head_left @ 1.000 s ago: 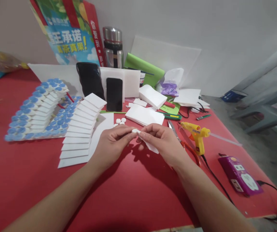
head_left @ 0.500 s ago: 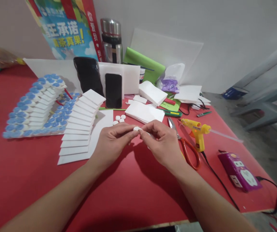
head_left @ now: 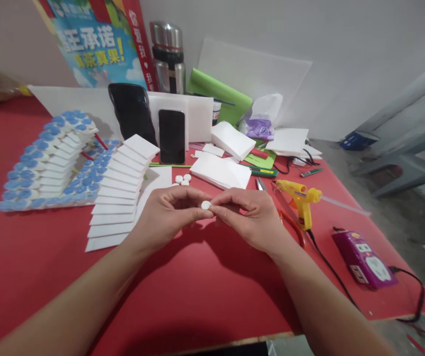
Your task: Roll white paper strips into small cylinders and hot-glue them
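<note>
A small white roll (head_left: 206,204) with a round end is pinched between my two hands, above the front middle of the table. My left hand (head_left: 168,213) grips its left side with thumb and forefinger. From the other side, the thumb and forefinger of my right hand (head_left: 249,216) also close on it. Just behind my left hand lie several similar small white pieces (head_left: 183,180). To the left, white boards (head_left: 114,207) fan out like curved steps. A curved model (head_left: 27,175) covered in blue-and-white rounds stands beyond them.
Right of my hands are a yellow hot glue gun (head_left: 302,200), orange-handled scissors (head_left: 294,228) partly hidden by my hand, and a purple power socket (head_left: 362,261) with cables. Two phones (head_left: 171,136), folded white sheets (head_left: 220,170), a green cutter (head_left: 264,171) and a steel flask (head_left: 168,54) stand or lie behind.
The roll has turned so its round white end faces me more, and my fingers have shifted around it. My right hand now hides more of the scissors. The view has moved slightly.
</note>
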### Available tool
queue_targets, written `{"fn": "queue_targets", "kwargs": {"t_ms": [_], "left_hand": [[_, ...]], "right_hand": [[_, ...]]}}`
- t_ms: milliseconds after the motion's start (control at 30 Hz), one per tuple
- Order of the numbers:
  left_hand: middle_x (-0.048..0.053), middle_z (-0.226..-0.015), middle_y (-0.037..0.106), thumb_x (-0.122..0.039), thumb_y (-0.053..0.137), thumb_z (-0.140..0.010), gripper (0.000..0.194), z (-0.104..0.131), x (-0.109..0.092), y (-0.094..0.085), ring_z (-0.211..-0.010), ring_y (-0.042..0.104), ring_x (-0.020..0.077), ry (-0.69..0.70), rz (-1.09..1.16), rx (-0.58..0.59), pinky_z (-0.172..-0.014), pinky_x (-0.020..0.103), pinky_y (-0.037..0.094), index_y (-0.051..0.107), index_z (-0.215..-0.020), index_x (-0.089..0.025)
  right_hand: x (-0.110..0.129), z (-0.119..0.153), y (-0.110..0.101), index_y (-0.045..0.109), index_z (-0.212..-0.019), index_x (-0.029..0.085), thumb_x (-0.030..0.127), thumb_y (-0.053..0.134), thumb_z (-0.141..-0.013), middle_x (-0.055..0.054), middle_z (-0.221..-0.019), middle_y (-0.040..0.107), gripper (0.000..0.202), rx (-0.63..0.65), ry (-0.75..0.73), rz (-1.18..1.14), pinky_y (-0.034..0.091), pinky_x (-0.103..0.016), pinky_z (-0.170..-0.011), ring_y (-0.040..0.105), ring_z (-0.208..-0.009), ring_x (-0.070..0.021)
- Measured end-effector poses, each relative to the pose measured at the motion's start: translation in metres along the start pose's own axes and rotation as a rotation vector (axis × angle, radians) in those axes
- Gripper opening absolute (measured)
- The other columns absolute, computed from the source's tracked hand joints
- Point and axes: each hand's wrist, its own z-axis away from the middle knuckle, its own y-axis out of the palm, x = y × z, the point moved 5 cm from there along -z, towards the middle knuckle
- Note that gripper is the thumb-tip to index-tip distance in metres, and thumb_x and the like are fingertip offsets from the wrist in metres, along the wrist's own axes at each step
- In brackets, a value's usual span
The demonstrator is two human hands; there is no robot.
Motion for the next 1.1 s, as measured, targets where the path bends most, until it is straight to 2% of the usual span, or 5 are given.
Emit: {"fn": "queue_targets", "kwargs": {"t_ms": [267, 467, 867, 967, 1100], "left_hand": [[0.001, -0.071, 0.069, -0.024, 0.087, -0.073, 0.009, 0.002, -0.005, 0.002, -0.056, 0.056, 0.0088, 0.117, -0.034, -0.034, -0.047, 0.020, 0.042, 0.081, -0.071, -0.018], [0.002, -0.067, 0.070, -0.026, 0.084, -0.078, 0.010, 0.006, -0.003, 0.008, -0.054, 0.060, 0.0112, 0.029, -0.017, -0.019, -0.050, 0.021, 0.048, 0.080, -0.078, -0.017], [0.001, -0.075, 0.070, -0.035, 0.071, -0.093, 0.020, 0.003, -0.005, 0.006, -0.056, 0.066, 0.0126, 0.111, -0.118, 0.075, -0.049, 0.021, 0.055, 0.081, -0.101, -0.020], [0.001, -0.076, 0.070, -0.037, 0.071, -0.093, 0.022, 0.004, -0.005, 0.004, -0.055, 0.064, 0.0121, 0.111, -0.182, 0.025, -0.049, 0.021, 0.053, 0.078, -0.103, -0.019], [-0.002, -0.068, 0.066, -0.041, 0.069, -0.094, 0.024, 0.002, -0.004, 0.000, -0.051, 0.057, 0.0097, 0.107, -0.211, -0.014, -0.049, 0.020, 0.047, 0.074, -0.106, -0.020]], "right_hand": [[0.005, 0.000, 0.001, 0.076, -0.085, 0.017, 0.016, 0.072, -0.092, 0.000, -0.072, 0.075, 0.008, -0.060, 0.025, -0.024, 0.051, -0.022, -0.058, 0.069, -0.062, -0.0110], [0.005, 0.003, 0.001, 0.074, -0.086, 0.017, 0.017, 0.070, -0.093, 0.001, -0.072, 0.074, 0.009, -0.077, 0.020, 0.051, 0.049, -0.022, -0.058, 0.066, -0.062, -0.0102], [-0.002, 0.001, 0.003, 0.070, -0.085, 0.017, 0.022, 0.067, -0.095, 0.000, -0.076, 0.073, 0.011, -0.102, 0.098, 0.050, 0.048, -0.025, -0.058, 0.065, -0.063, -0.0116], [-0.006, 0.001, 0.002, 0.069, -0.087, 0.018, 0.027, 0.069, -0.095, -0.001, -0.075, 0.073, 0.012, -0.106, 0.176, 0.074, 0.047, -0.027, -0.060, 0.065, -0.065, -0.0135], [-0.017, 0.000, -0.004, 0.063, -0.106, 0.021, 0.038, 0.081, -0.086, 0.002, -0.078, 0.073, 0.031, -0.028, 0.432, -0.226, 0.048, -0.026, -0.060, 0.067, -0.067, -0.0143]]}}
